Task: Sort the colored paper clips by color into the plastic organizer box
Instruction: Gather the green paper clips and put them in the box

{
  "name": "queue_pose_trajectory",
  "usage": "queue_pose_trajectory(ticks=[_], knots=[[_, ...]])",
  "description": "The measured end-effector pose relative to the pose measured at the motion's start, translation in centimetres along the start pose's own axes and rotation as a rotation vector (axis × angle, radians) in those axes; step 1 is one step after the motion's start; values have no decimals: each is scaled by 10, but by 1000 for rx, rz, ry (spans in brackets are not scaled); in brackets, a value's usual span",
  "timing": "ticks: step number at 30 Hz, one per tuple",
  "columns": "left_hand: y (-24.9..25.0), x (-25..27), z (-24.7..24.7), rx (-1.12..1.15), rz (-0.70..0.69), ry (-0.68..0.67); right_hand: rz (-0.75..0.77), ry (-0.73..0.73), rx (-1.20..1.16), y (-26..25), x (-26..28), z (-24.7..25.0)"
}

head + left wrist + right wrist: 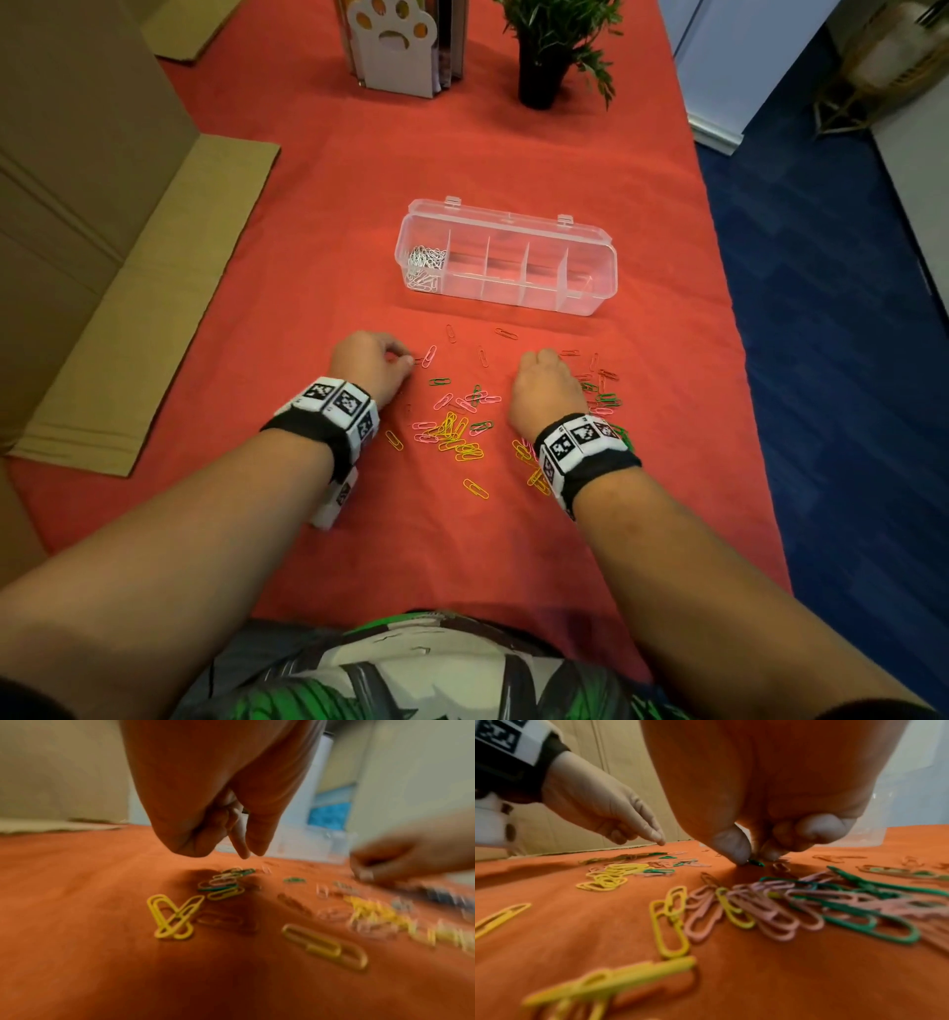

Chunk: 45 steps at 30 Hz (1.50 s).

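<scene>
Paper clips (457, 426) lie scattered on the red table (513, 539) before the organizer box (506, 257). Right hand (547, 388) pinches a green clip (756, 863); left hand (367, 362) curls, its contents unclear. Best lifted singly, avoiding tangles.

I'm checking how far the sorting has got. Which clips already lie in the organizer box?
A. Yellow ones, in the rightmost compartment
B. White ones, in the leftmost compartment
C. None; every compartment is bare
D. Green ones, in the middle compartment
B: in the head view, white clips fill the leftmost compartment of the organizer box; the other compartments show no clips, and the yellow, pink and green ones lie loose on the red cloth.
</scene>
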<state>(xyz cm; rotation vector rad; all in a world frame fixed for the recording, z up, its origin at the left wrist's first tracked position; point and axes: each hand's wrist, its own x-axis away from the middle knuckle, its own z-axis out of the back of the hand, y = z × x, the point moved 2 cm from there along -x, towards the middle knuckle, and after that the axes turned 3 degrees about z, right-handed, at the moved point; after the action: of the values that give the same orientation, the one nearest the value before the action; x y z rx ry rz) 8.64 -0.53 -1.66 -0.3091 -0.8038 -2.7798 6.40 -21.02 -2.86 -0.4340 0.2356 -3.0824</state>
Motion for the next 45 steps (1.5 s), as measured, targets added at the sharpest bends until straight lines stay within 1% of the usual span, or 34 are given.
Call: queue_pose_trajectory(ticks=[1,3,5,8,10,12,13,14,15,16,18,20,22,23,25,29,32,34,36,38,40,42,45], knots=[[0,-1,-4,-97,-50,-3,6,-20,-8,2,-1,1],[-2,-4,-9,-170,-88,-18,2,-72,-110,7,-3,3],[-3,-5,-11,-175,-97,-10,-64,-92,-348,13,-3,7],[-3,-4,-9,-104,-43,2,-171,-151,-834,17,0,10],[-5,-6,-6,112,69,-32,-212,-200,-1164,14,5,13],[-4,-6,-2,433,235,-106,-263,-240,-1497,9,11,18],[-4,-6,0,581,312,-147,-291,-255,-1633,7,13,19],[-3,-5,1,719,390,-202,-308,-269,-1707,4,14,20],[-1,-3,3,841,466,-263,-316,-280,-1704,1,14,19],[0,0,6,935,524,-323,-306,-281,-1608,-2,13,17],[0,4,10,1037,579,-424,-213,-267,-1199,-10,8,14],[-3,5,13,1078,596,-478,-67,-230,-798,-20,4,11],[-4,8,16,1115,607,-501,50,-193,-610,-28,4,3],[-5,8,17,1123,605,-512,75,-178,-564,-29,5,-1],[-5,10,18,1107,605,-529,56,-148,-499,-22,7,-3],[-11,11,14,1025,629,-528,-71,-36,-399,1,4,3],[-10,15,11,1000,623,-478,-24,10,-392,1,2,12],[-7,16,10,922,557,-398,38,6,-378,-4,2,14],[-5,15,8,757,439,-343,70,-15,-315,-7,3,11],[-3,12,6,552,304,-331,56,1,-218,-5,7,8],[0,11,4,369,204,-272,37,52,-123,-1,11,6],[6,12,1,249,114,-227,52,71,-60,-1,15,3],[19,17,-6,60,-6,-186,77,53,-40,-2,19,1]])
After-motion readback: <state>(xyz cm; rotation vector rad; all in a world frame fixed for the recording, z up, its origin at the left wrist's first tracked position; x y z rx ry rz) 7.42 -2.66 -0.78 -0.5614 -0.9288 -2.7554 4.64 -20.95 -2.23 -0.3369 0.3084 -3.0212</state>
